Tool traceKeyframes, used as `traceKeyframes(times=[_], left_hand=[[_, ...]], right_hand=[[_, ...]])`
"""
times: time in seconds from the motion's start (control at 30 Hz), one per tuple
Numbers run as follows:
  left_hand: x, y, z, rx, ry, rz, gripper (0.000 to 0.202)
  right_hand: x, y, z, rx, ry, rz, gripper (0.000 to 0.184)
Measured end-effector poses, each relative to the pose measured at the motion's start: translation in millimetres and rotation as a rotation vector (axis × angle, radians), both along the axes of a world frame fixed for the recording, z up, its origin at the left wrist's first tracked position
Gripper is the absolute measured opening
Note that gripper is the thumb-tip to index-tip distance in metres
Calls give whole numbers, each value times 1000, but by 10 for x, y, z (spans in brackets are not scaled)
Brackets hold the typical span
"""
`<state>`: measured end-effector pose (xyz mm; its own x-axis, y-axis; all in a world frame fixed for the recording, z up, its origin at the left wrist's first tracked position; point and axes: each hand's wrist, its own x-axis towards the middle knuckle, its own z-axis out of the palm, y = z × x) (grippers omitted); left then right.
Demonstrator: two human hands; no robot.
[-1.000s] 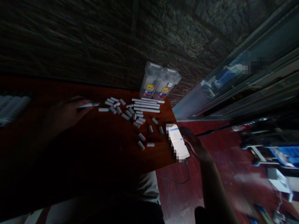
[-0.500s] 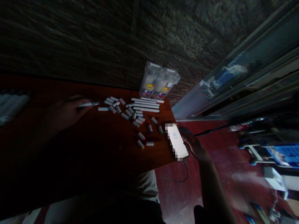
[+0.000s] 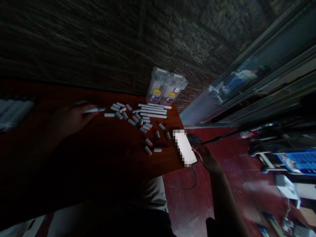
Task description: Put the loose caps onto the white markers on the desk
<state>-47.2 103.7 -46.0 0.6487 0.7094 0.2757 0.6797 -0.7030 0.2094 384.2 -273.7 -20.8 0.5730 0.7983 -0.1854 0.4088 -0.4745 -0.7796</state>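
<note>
In my left hand (image 3: 80, 115), closed, is a white marker (image 3: 92, 110) with its tip pointing right, toward the loose marker caps. A white cap with a teal end (image 3: 109, 115) lies just beyond that tip. Many more marker caps (image 3: 125, 115) are strewn over the middle of the table, with coloured ends. Behind them several white markers (image 3: 154, 111) lie side by side. On the right, my right hand (image 3: 203, 156) is closed on the side of a phone (image 3: 186, 148) at the table's corner; its screen is lit and a cable hangs from its lower end.
Two clear plastic cases (image 3: 158, 84) with yellow labels stand against the dark brick wall (image 3: 111, 42). A blurred row of white markers (image 3: 14, 112) is at the far left of the wooden table (image 3: 130, 161). Red floor (image 3: 187, 204) shows past the table's edge.
The phone's screen has gone from showing a small mark to plain white. The view has shifted slightly; both hands keep about the same places and holds.
</note>
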Motion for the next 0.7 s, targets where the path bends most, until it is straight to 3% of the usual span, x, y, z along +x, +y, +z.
traceKeyframes(times=[0.2, 0.4, 0.7], left_hand=[[-11, 19, -15, -30, -1, 8, 66], [11, -11, 18, -38, 8, 31, 66], [-3, 3, 3, -21, 9, 13, 71]], right_hand=[[-54, 9, 29, -22, 2, -56, 50], [-89, 12, 80, -31, -10, -15, 46], [-73, -15, 19, 16, 32, -12, 47]])
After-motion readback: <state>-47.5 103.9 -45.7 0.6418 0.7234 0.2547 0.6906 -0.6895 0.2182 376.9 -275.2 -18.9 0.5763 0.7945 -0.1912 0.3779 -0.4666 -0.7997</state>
